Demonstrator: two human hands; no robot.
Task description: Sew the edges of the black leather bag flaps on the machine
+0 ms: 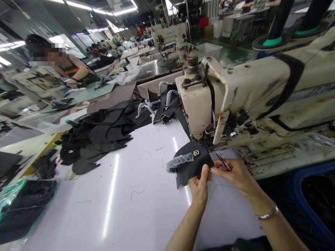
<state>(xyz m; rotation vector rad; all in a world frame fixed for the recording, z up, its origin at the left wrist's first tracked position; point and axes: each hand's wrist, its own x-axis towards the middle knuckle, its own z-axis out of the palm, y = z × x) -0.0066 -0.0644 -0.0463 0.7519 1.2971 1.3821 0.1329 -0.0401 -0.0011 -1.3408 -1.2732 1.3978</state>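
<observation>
Panel material, dark and leather-like, is looking thin and light, probably bending easily while keeping its shape. The dark panel is sitting over the white tabletop, right by the working end of the sewing machine. The left hand is pinching its near edge, thumb on top and fingers going underneath. The right hand is gripping small pink-handled snips, blades pointing toward the machine, its fingertips resting close beside the panel's right corner.

That near edge is offering the best hold, since it is lying clear of the fittings. The gold-coloured buckle is likely hard and easy to scratch, and the strap is wearing a crinkled, clear plastic wrap that is probably slippery and inclined to slide under a finger. Limp edges are likely to curl if only one corner is being held.

As for writing, the machine farther back is carrying blue lettering on its arm, perhaps a maker's name, though it is too blurred for reading. The near machine's side is also bearing a marked strip, equally illegible. No label is showing on the panel.
</observation>
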